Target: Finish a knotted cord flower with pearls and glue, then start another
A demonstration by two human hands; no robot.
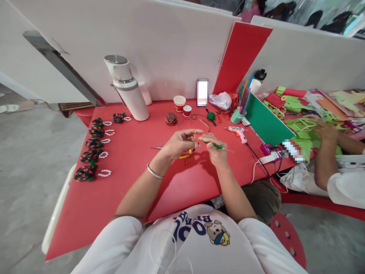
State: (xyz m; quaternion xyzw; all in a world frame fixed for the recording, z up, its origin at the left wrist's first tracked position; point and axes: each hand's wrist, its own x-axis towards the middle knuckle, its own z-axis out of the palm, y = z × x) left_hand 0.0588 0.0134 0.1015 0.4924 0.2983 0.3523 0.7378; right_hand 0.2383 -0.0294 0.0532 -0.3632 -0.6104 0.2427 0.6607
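Note:
My right hand [217,150] is closed around a crochet hook [214,145] with a green handle, its thin shaft sticking out to the right. Orange yarn [195,134] runs over the fingers of my left hand [181,144], which pinches a small piece of it. The two hands meet above the red table, fingertips close together. Beneath my left hand lie scissors [186,154] with yellow handles, partly hidden, their blades pointing left. A multicoloured yarn ball [171,118] rests just beyond my hands, beside a paper cup [179,103] and a small red spool [187,110].
Several dark multicoloured yarn pieces [93,144] with bead loops [103,155] line the table's left side. A white thermos [131,97] stands at the back. Rightward are a pink glue gun [238,134], a pen cup [237,116], a green board [266,120] and a co-worker's hands [326,131].

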